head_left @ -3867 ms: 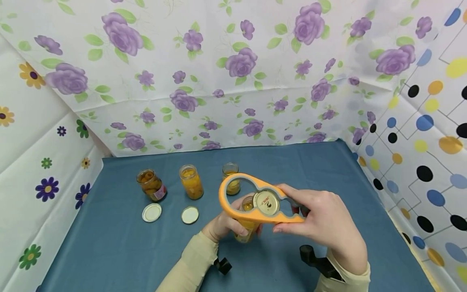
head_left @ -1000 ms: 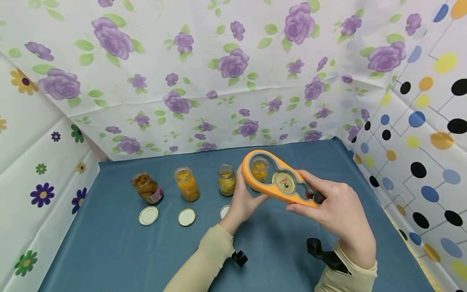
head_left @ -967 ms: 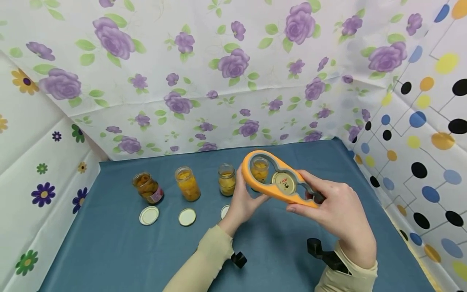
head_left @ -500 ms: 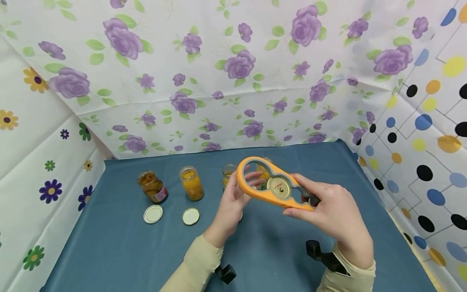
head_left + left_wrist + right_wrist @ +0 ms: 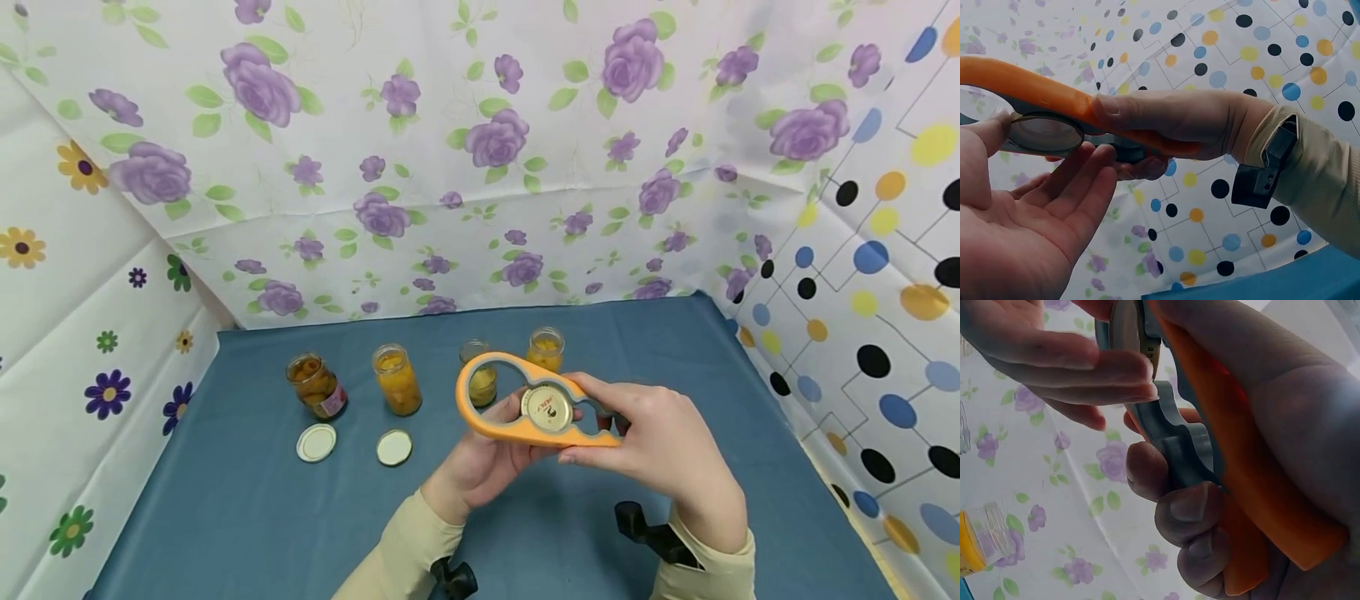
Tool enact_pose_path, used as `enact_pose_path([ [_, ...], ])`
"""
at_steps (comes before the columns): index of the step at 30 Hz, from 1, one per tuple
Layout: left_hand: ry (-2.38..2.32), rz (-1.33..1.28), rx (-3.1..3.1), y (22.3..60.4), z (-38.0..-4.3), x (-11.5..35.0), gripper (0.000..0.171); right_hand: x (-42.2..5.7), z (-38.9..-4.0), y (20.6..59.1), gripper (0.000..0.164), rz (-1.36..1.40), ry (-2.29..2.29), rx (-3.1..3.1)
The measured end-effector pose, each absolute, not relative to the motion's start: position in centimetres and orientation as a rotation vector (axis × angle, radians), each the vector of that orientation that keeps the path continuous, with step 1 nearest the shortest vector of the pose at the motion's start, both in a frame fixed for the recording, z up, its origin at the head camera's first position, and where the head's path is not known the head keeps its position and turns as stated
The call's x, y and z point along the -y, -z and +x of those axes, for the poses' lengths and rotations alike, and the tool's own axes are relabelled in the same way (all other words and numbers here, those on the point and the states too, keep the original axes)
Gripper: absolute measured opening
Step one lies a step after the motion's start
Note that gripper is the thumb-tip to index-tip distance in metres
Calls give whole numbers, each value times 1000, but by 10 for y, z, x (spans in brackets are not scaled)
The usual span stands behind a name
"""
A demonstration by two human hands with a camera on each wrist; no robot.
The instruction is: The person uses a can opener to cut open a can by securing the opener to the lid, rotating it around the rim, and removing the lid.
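In the head view my right hand (image 5: 663, 429) grips the handles of an orange-and-grey jar opener (image 5: 491, 427), held up over the table. A gold jar lid (image 5: 547, 407) sits in the opener's inner notch, printed face up. My left hand (image 5: 483, 467) is under the opener, palm up. In the left wrist view its thumb touches one edge of the lid (image 5: 1047, 134) and its fingertips the other edge, so it pinches the lid from below. The right wrist view shows my right fingers (image 5: 1188, 509) curled round the opener's handles.
Lidless glass jars of yellow-orange fruit stand along the back: a dark one (image 5: 317, 386), an orange one (image 5: 397, 381), one (image 5: 482, 385) partly behind the opener, and one (image 5: 546, 350) at right. Two lids (image 5: 316, 442) lie on the blue cloth (image 5: 247, 517). Patterned sheets (image 5: 442, 158) enclose the table.
My left hand has let go of the jar, now at the back right, and has come back under the opener to the lid. The opener has moved slightly left and lower.
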State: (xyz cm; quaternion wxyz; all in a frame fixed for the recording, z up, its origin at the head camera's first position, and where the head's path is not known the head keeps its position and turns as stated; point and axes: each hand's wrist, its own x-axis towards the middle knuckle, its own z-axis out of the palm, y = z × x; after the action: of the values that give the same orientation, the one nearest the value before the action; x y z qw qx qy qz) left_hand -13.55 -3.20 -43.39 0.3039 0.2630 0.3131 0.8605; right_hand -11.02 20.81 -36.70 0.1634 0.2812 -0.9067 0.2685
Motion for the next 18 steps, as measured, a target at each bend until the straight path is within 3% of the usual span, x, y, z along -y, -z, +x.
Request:
enact_pose_path([
  [6, -2256, 748, -712, 438, -135, 30, 72, -208, -110, 367, 86, 811, -780, 2640],
  [18, -2239, 753, -799, 440, -137, 31, 61, -209, -106, 363, 85, 848, -751, 2539],
])
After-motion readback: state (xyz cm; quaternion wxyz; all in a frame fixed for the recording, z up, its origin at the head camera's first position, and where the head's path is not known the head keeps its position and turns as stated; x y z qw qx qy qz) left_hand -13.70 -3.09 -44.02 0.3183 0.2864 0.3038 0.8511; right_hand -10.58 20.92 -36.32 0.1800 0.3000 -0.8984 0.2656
